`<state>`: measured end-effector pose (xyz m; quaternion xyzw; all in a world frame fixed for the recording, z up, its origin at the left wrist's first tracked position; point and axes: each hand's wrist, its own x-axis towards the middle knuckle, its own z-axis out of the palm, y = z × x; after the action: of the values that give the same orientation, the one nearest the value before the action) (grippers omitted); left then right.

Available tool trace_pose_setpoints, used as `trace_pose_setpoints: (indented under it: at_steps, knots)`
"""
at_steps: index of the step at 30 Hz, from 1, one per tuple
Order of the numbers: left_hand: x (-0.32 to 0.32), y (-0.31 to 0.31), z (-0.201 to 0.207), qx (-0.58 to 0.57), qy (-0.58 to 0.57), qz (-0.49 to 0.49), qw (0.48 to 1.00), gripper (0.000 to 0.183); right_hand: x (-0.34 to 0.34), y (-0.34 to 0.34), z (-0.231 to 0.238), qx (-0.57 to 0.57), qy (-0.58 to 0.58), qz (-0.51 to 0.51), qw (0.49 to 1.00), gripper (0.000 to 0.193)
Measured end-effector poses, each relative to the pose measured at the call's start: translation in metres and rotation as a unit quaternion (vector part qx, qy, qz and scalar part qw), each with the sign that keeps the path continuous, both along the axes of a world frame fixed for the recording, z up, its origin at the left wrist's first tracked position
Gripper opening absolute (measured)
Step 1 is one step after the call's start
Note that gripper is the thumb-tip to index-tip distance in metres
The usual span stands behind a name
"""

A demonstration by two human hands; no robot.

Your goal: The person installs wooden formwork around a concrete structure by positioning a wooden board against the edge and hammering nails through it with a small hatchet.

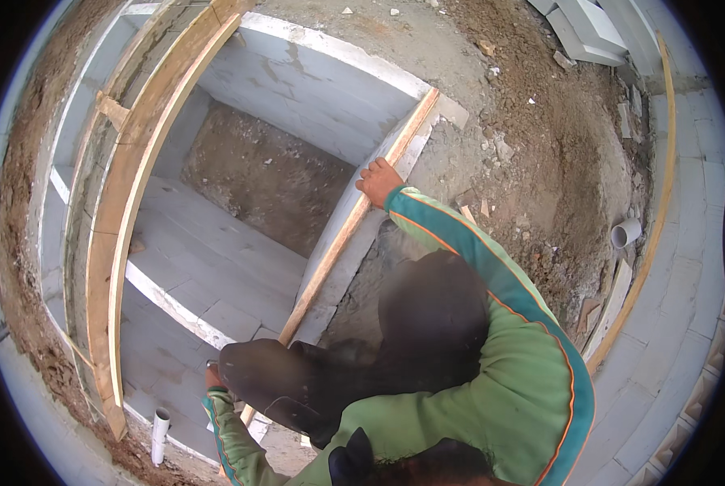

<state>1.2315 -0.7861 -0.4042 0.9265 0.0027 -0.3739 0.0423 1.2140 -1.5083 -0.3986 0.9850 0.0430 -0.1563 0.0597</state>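
A long, narrow wooden batten [330, 254] lies along the top of a grey block wall, running from upper right to lower left. My right hand [379, 181] is closed over it towards its far end, with the fingers curled across the edge. Low on the left, my left hand [212, 376] shows only in part beside my dark-trousered knee [269, 374]. Its fingers are hidden, so what it holds cannot be made out. Both arms wear green sleeves with teal and orange stripes.
Beyond the batten is a deep block-walled pit [265, 166] with an earth floor. Wooden formwork boards [140, 190] curve along the left. White pipe stubs stand at lower left [160, 436] and right [625, 233]. Loose blocks [585, 28] lie at the upper right, beyond rubble-strewn soil [552, 154].
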Motion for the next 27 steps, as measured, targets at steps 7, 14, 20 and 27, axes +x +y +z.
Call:
trace_pose_setpoints:
  at_steps: [7, 14, 20, 27]
  knots:
    - [0.096, -0.274, 0.149, -0.324, -0.11, 0.047, 0.938, 0.059, 0.001, 0.001, 0.001, 0.028, 0.006, 0.001, 1.0, 0.016]
    - [0.034, -0.427, 0.059, -0.119, 0.037, -0.228, 0.966, 0.096, 0.0, -0.004, 0.0, 0.038, -0.033, 0.012, 0.999, 0.015]
    - [0.012, -0.424, 0.006, -0.143, 0.157, -0.186, 0.959, 0.086, 0.004, 0.003, 0.001, 0.044, -0.021, 0.009, 0.999, 0.017]
    - [0.003, -0.413, -0.002, -0.164, 0.152, -0.16, 0.962, 0.064, -0.003, 0.006, -0.006, 0.057, -0.024, 0.02, 0.998, 0.016]
